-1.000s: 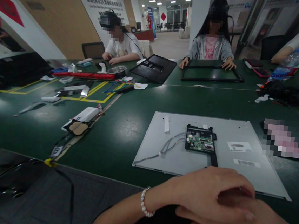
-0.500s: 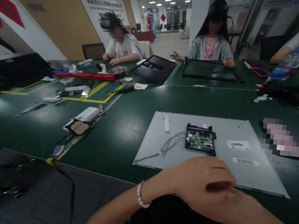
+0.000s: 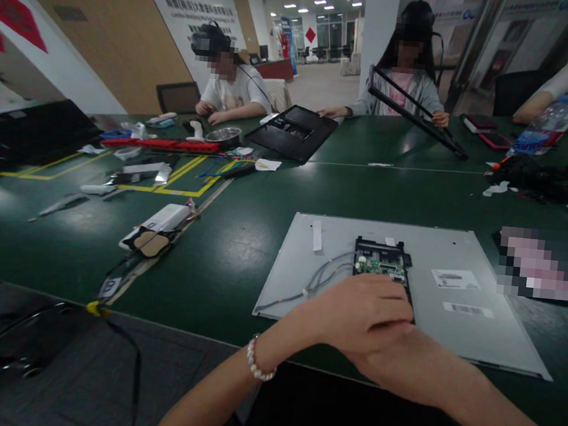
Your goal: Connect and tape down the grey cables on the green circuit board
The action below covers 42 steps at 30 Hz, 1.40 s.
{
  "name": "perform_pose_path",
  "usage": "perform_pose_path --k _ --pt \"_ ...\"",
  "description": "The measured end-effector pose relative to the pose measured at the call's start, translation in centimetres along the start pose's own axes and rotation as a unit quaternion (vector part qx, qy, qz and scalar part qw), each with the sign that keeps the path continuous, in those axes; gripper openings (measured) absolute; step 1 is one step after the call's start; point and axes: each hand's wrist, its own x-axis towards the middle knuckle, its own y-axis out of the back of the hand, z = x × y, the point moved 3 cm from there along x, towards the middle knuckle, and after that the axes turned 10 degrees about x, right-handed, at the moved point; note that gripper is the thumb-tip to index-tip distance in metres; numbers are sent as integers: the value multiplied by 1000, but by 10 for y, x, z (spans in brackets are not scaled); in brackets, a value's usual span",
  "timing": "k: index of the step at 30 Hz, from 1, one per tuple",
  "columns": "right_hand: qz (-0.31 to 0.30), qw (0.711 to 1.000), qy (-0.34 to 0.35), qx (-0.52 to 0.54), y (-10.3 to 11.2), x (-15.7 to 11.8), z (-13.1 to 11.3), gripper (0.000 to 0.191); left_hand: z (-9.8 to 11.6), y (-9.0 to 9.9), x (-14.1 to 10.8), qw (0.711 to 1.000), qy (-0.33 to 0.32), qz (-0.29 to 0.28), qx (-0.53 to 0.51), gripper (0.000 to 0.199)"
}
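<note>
My left hand [image 3: 370, 308], with a beaded bracelet at the wrist, lies across my right hand [image 3: 400, 358]. Its fingers are pressed together and curl over the right hand, while the right hand's own fingers are hidden. Both hands are in front of a grey display panel [image 3: 306, 242] lying back side up. On the panel sits a green circuit board in a black bracket [image 3: 380, 262], partly covered by my left hand. Grey cables [image 3: 325, 274] run from the board to the panel's left side. I cannot tell whether the hands touch the panel or hover above it.
A pixelated phone-shaped object [image 3: 537, 264] lies right of the panel. To the left are a white battery-like pack [image 3: 162, 228] and a strapped-down cable [image 3: 111, 283]. Across the table, a person holds a black frame [image 3: 414, 115] beside a black cover [image 3: 296, 134].
My joined hands have shifted slightly left and forward, now covering the board's lower part. Across the table, the person has tilted up the black frame and put the other hand on the black cover.
</note>
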Motion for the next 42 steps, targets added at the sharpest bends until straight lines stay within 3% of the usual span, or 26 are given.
perform_pose_path --k 2,4,7,9,13,19,25,28,34,42 --pt "-97 991 87 12 8 9 -1 26 -30 7 -9 997 82 5 -8 25" --pt "-128 987 94 25 15 13 7 23 -72 11 -22 979 200 39 -2 20" --pt "-102 993 51 41 19 12 28 23 -139 11 -47 927 355 113 48 22" --pt "-77 996 30 41 15 8 43 25 -174 4 -62 895 423 124 64 33" --pt "-29 999 -4 35 8 0 66 28 -207 -9 -77 883 455 79 82 29" --pt "13 999 -38 30 6 -3 77 29 -204 -6 -80 881 466 79 15 13" --pt "57 997 -51 25 7 -6 82 31 -180 26 -84 860 465 179 -111 14" --pt "67 996 -58 23 5 -6 82 31 -160 35 -84 850 459 200 -163 14" --pt "63 997 -43 31 -1 -1 72 32 -129 8 -84 850 474 120 -197 11" --pt "25 999 -4 28 -7 11 45 39 -130 -24 -99 862 484 53 -141 13"
